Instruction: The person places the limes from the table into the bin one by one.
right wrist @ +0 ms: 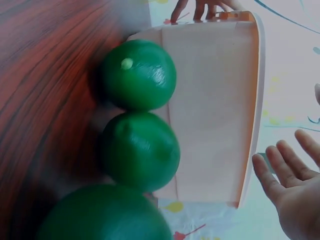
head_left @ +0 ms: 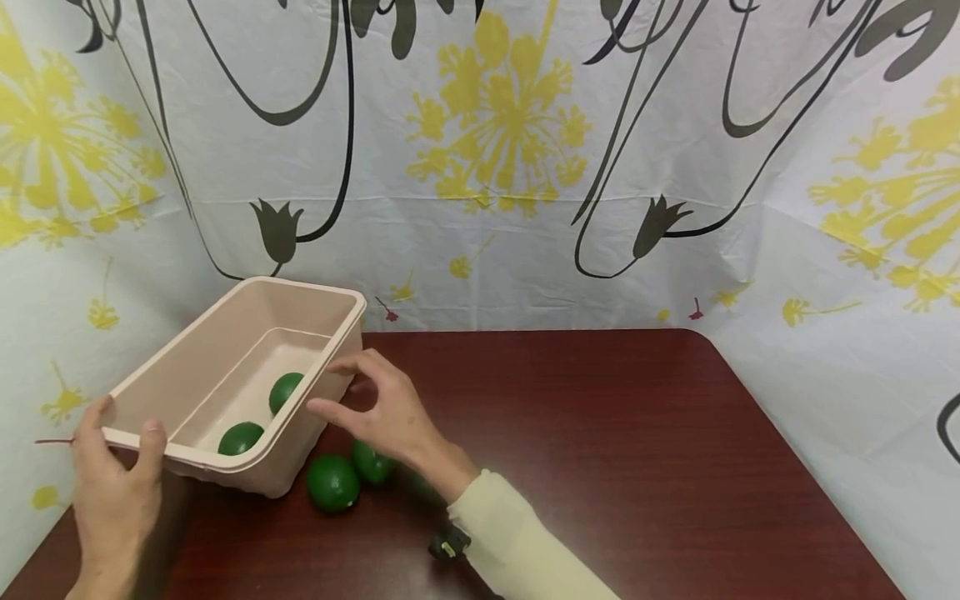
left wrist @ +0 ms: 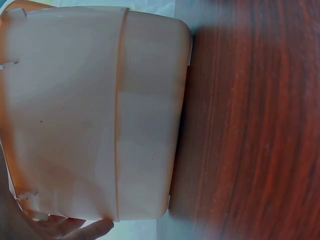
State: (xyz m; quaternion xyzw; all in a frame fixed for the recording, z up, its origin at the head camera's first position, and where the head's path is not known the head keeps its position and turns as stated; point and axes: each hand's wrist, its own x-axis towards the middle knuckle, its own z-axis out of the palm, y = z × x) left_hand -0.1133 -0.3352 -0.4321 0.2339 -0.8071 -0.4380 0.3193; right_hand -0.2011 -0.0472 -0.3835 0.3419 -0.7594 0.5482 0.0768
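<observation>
A beige plastic bin point(head_left: 296, 446) stands at the left of the table. My left hand point(head_left: 116, 492) grips its near left corner, thumb over the front rim and fingers along the side. Inside lie two limes, one near the front point(head_left: 240, 438) and one farther back point(head_left: 286, 392). My right hand point(head_left: 390, 417) hovers by the bin's right rim, thumb and fingers spread with nothing between them. Below it, on the table, one lime point(head_left: 333, 483) sits close to the bin wall beside another lime point(head_left: 372, 465). In the right wrist view a third lime point(right wrist: 105, 217) fills the near edge.
The dark red-brown wooden table point(head_left: 600, 450) stretches off to the right. A white cloth with yellow and grey flower prints point(head_left: 480, 275) hangs behind it and at both sides. A small black device point(head_left: 450, 543) is at the right wrist.
</observation>
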